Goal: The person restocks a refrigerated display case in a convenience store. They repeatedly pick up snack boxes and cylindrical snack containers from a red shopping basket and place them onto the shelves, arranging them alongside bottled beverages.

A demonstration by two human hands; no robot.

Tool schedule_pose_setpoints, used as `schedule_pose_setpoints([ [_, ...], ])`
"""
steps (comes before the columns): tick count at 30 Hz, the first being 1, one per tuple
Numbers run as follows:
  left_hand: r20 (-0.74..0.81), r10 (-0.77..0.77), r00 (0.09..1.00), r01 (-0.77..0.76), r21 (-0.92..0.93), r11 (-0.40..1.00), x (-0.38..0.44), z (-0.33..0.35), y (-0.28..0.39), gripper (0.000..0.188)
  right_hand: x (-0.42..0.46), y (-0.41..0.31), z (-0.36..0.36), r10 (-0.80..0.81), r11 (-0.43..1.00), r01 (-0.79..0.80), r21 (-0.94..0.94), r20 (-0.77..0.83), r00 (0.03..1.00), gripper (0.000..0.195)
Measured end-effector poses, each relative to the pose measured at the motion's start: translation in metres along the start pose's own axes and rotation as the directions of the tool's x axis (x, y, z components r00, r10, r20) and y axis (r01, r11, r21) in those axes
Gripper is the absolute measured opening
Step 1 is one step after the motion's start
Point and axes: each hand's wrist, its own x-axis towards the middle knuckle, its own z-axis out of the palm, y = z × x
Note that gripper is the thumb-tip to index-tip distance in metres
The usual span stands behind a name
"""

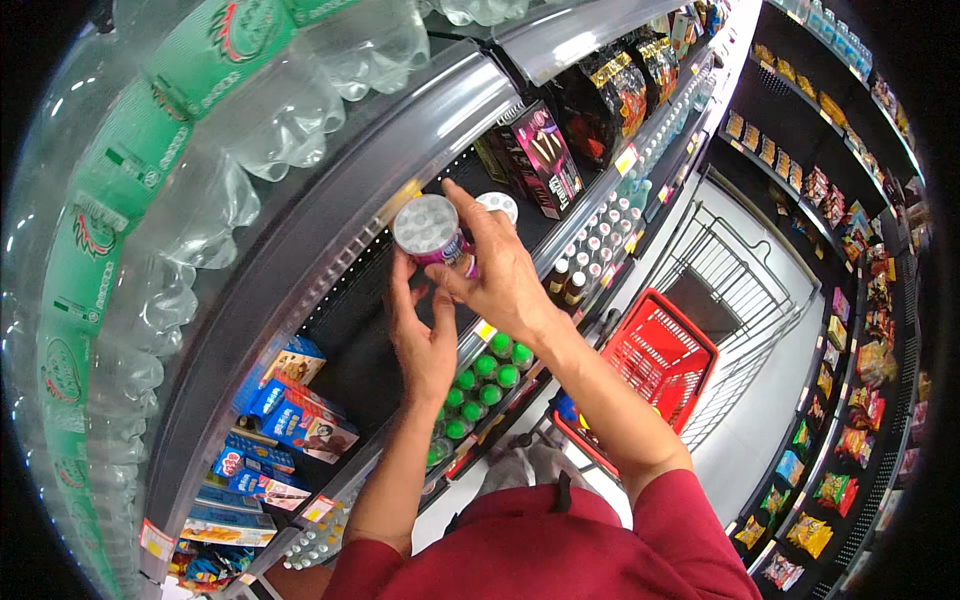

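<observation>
A cylindrical snack tub with a clear lid and purple label [426,225] is between my two hands, above a black store shelf [360,322]. My right hand [495,270] grips its side from the right, fingers around the far side and thumb near the label. Below and to the left, my left hand [426,322] touches the tub's underside with its fingers curved up; part of them is hidden behind the tub. Just behind my right fingers, a second tub with a white dotted lid [498,207] stands partly covered.
Pink-and-black snack boxes [544,157] stand beyond the tubs, blue cookie boxes [300,420] to the lower left. Green-capped bottles [484,375] fill a lower shelf. A wire cart [739,277] and a red basket [660,352] stand right of me. Wrapped soda bottles [150,172] are overhead left.
</observation>
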Motion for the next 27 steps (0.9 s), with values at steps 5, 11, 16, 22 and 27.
schedule_pose_setpoints([
  [5, 0.028, 0.200, 0.979, -0.201, 0.254, 0.946, -0.035, 0.001, 0.037, 0.064, -0.032, -0.035, -0.023, -0.029, 0.990, 0.010, -0.142, -0.132, 0.991, 0.093],
  [11, 0.314, 0.308, 0.898, -0.346, 0.071, 0.936, -0.083, 0.011, 0.052, 0.057, -0.128, -0.026, -0.105, 0.279, 0.922, -0.317, -0.224, -0.185, 0.942, 0.077],
  [16, 0.303, -0.047, 0.952, 0.051, -0.005, 0.999, -0.110, 0.000, 0.014, 0.045, -0.249, 0.077, -0.162, 0.544, 0.734, -0.661, -0.157, -0.446, 0.710, 0.073],
  [22, 0.331, -0.254, 0.909, 0.258, 0.032, 0.966, -0.137, -0.009, -0.013, 0.045, -0.382, 0.200, -0.162, 0.654, 0.433, -0.858, -0.275, -0.560, 0.509, 0.081],
  [27, 0.327, -0.328, 0.886, 0.312, 0.100, 0.945, -0.142, -0.008, -0.013, 0.044, -0.418, 0.266, -0.127, 0.762, 0.360, -0.878, -0.316, -0.444, 0.472, 0.084],
])
